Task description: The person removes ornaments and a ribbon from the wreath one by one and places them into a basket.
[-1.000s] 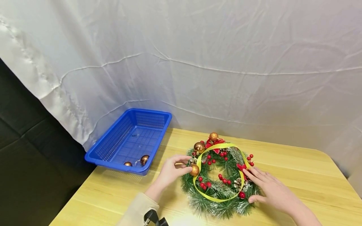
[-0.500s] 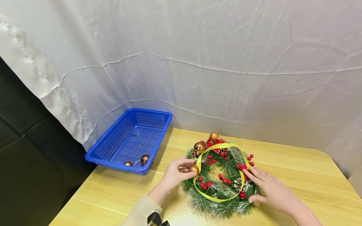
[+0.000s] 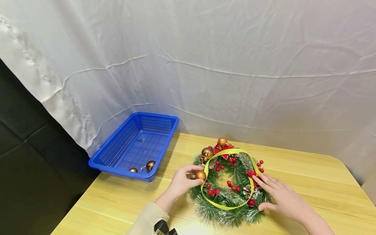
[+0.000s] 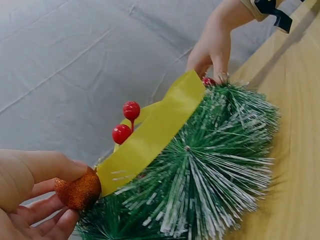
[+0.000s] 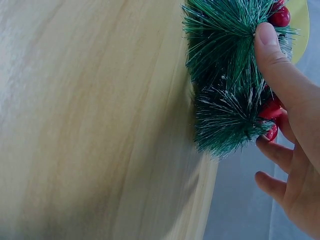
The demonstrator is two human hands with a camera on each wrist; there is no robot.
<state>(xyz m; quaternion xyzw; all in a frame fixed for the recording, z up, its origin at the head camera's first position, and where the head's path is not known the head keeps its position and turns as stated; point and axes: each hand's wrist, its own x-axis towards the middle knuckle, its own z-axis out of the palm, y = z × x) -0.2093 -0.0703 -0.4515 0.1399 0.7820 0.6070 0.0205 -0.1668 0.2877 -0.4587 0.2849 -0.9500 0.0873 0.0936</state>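
Wreath (image 3: 229, 217) bears two baubles (image 3: 207, 153); left hand (image 3: 183, 179) pinches third bauble (image 3: 201, 175), relaxed right hand (image 3: 280, 197) touches wreath; two spares (image 3: 150, 166) remain in basket (image 3: 155, 124).

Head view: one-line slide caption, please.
Left hand pinches a glittery copper ball at the left of a wreath; right hand rests on its right side.

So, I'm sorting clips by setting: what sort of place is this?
Probably a makeshift craft or filming corner, though I can't be sure: a pale cloth hangs as a backdrop behind a wooden table, where a decorated wreath lies near a blue basket holding baubles.
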